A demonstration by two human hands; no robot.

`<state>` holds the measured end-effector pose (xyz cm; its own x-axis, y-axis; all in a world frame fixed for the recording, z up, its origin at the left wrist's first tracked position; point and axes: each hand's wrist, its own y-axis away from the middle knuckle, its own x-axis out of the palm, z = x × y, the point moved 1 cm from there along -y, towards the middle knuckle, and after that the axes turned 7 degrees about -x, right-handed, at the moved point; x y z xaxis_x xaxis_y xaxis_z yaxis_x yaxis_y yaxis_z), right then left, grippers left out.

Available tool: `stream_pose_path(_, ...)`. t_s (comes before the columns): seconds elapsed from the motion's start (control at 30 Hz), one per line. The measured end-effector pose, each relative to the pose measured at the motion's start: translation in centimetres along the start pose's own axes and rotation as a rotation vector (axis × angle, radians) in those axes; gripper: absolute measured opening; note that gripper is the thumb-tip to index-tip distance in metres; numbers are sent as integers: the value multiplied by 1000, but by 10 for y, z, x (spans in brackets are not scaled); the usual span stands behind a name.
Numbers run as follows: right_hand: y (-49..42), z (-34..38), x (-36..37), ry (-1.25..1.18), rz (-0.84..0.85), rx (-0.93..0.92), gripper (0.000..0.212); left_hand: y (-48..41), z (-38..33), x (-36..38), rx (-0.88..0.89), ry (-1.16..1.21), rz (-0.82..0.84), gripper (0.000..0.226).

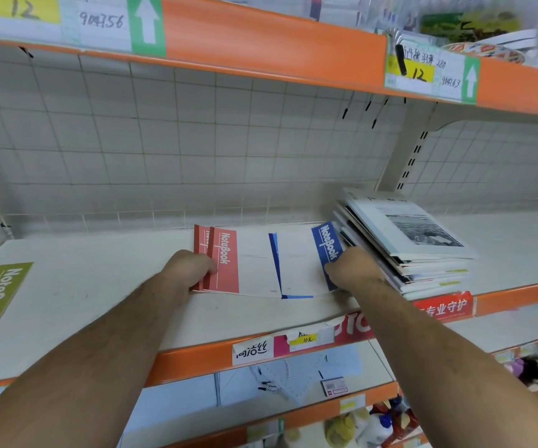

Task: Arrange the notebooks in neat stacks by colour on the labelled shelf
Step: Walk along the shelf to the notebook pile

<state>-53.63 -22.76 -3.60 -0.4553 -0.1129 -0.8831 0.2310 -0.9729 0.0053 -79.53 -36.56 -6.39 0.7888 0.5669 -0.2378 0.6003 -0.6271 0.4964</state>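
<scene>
Shelf (99,302): red notebooks (225,263) and blue notebooks (296,263) lie side by side at mid-shelf, edges touching. Step in hand: squaring both stacks. My left grip (190,270) curls round red's left edge, my right grip (351,270) round blue's right edge. Next, I judge: press inward evenly, align corners.

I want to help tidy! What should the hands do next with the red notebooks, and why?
Probably the left hand should nudge the red notebooks flush: the lower one sticks out left of the top one, so the stack isn't neat.
</scene>
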Motion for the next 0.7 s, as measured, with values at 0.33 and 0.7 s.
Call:
stream_pose_path(0.33, -2, 4, 2, 37, 168, 65, 36, -5, 1, -1, -3, 9, 12, 24)
stream_pose_path(0.7, -4, 11, 1, -12, -22, -10, 28, -5, 0, -2, -3, 39, 43, 22)
